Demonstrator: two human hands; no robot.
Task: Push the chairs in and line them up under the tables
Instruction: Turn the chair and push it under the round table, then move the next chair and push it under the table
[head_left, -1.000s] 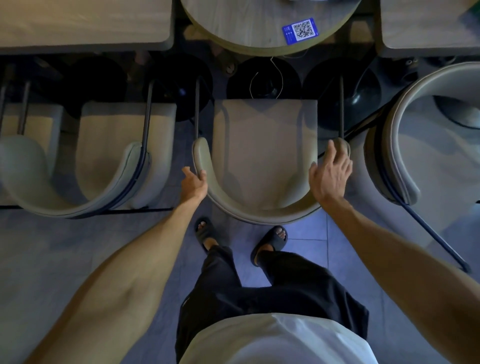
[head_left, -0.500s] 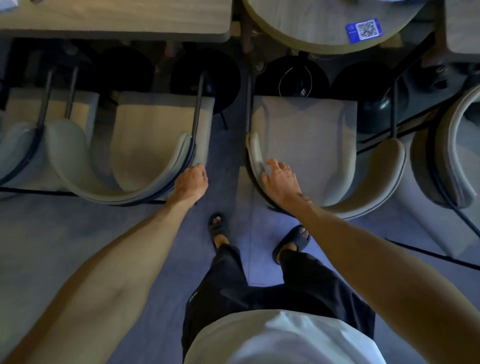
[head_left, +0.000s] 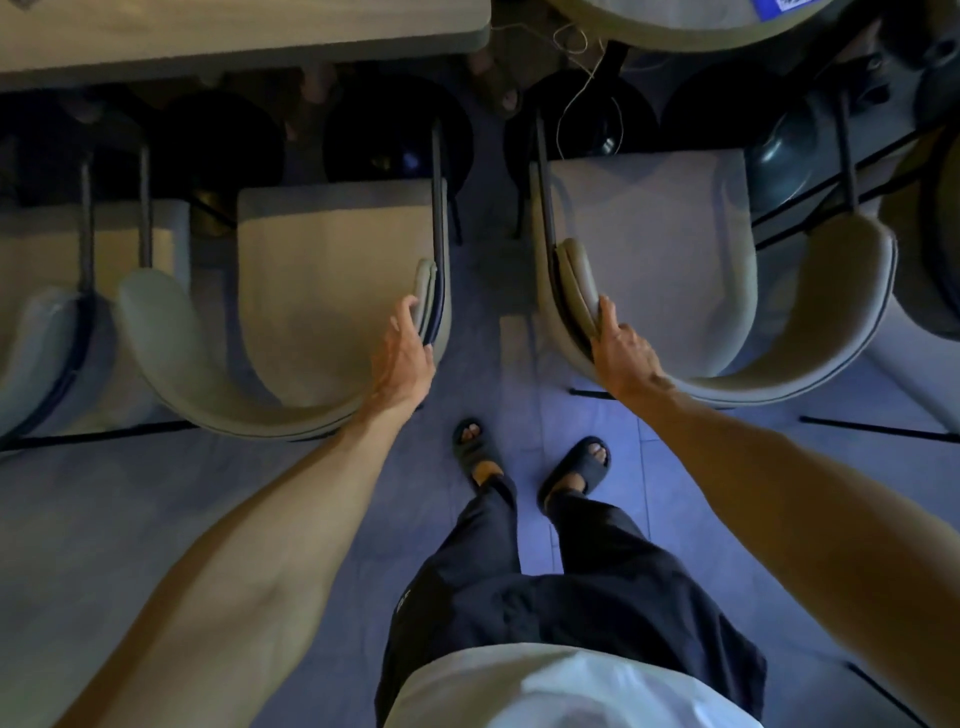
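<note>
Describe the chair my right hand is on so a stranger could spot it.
Find the round table with the blue sticker. The beige chair facing it, curved back held by the right hand, is it. The neighbour in the left hand faces the rectangular table instead.

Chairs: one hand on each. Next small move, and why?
Probably push both forward together. The left hand grips the armrest end of the left chair, the right hand holds that of the right chair, and both seats stop short of the rectangular table and the round table.
</note>
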